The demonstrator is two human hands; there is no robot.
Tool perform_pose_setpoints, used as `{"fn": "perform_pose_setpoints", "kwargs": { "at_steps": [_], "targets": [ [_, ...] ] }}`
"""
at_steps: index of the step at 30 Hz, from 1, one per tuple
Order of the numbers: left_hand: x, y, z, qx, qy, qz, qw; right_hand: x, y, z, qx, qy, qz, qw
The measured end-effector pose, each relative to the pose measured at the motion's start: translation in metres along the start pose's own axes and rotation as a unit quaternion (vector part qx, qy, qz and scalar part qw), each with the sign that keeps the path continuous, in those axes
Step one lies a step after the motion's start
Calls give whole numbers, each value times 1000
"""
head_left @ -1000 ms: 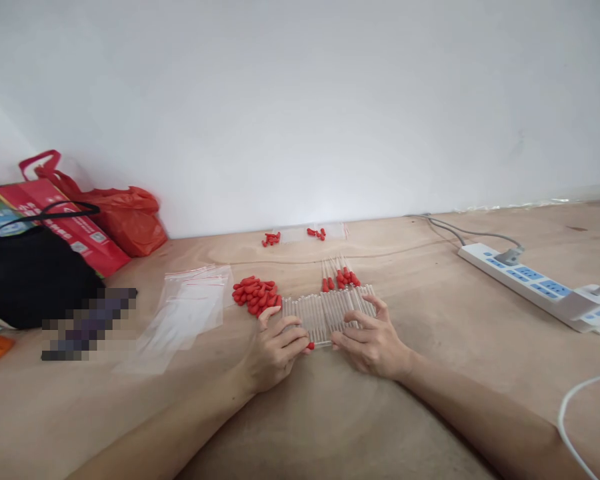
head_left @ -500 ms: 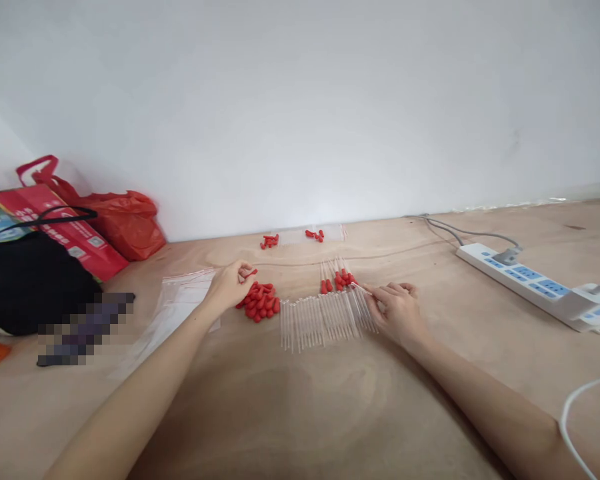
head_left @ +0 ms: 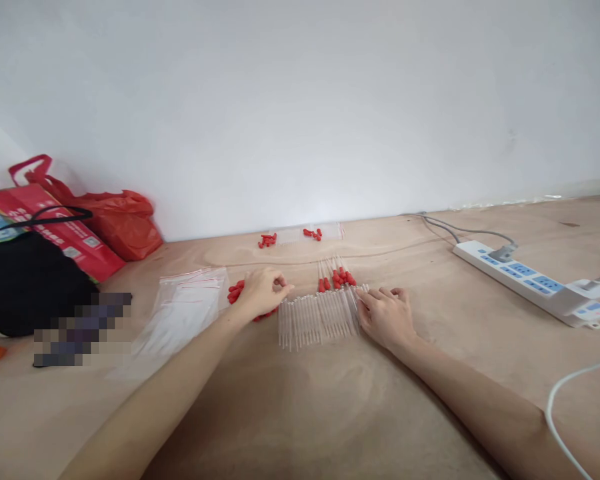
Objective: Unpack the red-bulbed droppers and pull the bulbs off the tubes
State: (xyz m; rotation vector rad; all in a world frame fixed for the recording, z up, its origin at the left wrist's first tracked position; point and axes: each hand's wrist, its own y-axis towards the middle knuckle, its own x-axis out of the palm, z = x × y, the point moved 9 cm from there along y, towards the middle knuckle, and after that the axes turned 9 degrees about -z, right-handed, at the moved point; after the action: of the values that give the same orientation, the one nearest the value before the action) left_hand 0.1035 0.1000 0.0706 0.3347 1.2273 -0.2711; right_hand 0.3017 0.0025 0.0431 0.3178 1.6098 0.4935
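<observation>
My left hand (head_left: 264, 292) is closed in a pinch above the right side of a pile of red rubber bulbs (head_left: 235, 291), partly covering it. The bulb it held a moment ago is hidden by its fingers. A row of thin clear dropper tubes (head_left: 310, 321) lies side by side, narrow tips toward me. At the row's right end, my right hand (head_left: 387, 315) rests low with thumb and forefinger closed around a tube, mostly hidden by the fingers. Just behind the row lie several tubes fitted with red bulbs (head_left: 339, 277).
Clear zip bags (head_left: 185, 307) lie left of the pile. Another clear bag (head_left: 333, 232) and loose red bulbs (head_left: 267, 241) are near the wall. On the right is a power strip (head_left: 520, 275) with cables; at left stand a black bag (head_left: 25, 283) and a red plastic bag (head_left: 125, 223).
My left hand has moved right from the far edge of the bulb pile toward the tubes. My right hand has shifted slightly left and lies closer against the row's end.
</observation>
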Motion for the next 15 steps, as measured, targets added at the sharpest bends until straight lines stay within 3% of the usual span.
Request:
{"fn": "perform_pose_setpoints", "kwargs": {
  "at_steps": [3, 6, 15],
  "targets": [
    [23, 8, 26, 22, 42, -36, 998, 2, -1, -2, -2, 9, -10, 1000],
    [39, 19, 40, 3, 37, -65, 997, 2, -1, -3, -9, 16, -16, 1000],
    [59, 35, 42, -61, 10, -111, 992, -3, 2, 9, 26, 47, 0, 999]
  ]
}}
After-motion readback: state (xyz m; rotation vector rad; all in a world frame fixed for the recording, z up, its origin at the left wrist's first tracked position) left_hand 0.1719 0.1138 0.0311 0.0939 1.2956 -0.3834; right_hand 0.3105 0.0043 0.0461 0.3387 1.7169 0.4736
